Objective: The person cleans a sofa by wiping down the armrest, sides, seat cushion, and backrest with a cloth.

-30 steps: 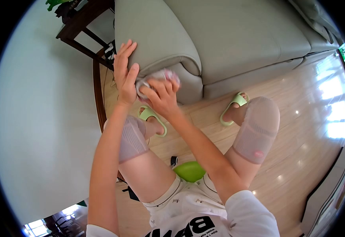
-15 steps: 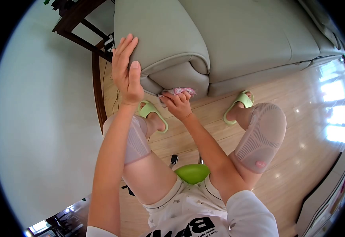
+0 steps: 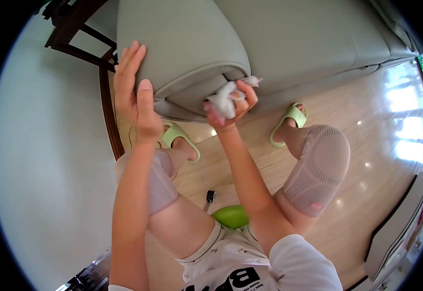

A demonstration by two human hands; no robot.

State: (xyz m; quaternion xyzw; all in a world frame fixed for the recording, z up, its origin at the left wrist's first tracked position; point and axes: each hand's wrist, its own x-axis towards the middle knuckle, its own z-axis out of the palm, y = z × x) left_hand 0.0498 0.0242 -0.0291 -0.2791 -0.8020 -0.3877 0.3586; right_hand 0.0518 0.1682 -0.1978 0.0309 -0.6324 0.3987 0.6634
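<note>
A grey leather sofa point(image 3: 298, 43) fills the top of the view, its rounded armrest point(image 3: 177, 39) nearest to me. Against the outer side of the armrest lies my left hand point(image 3: 136, 97), fingers stretched out and thumb apart, holding nothing. My right hand point(image 3: 243, 104) is closed around a crumpled white and pink cloth point(image 3: 225, 101), palm side turned up, at the front face of the armrest. Part of the cloth sticks out beyond the fingers. Whether it touches the leather here cannot be made out.
My feet in green slippers point(image 3: 184, 140) rest on the glossy tiled floor point(image 3: 211, 165). A green stool seat point(image 3: 231, 217) is beneath me. A pale wall point(image 3: 41, 160) and a dark wooden frame point(image 3: 83, 41) stand at left, a white cabinet point(image 3: 395, 228) at lower right.
My right hand has risen along the armrest front and turned over, so more of the cloth shows. The left hand stays on the armrest side. The whole view has shifted slightly.
</note>
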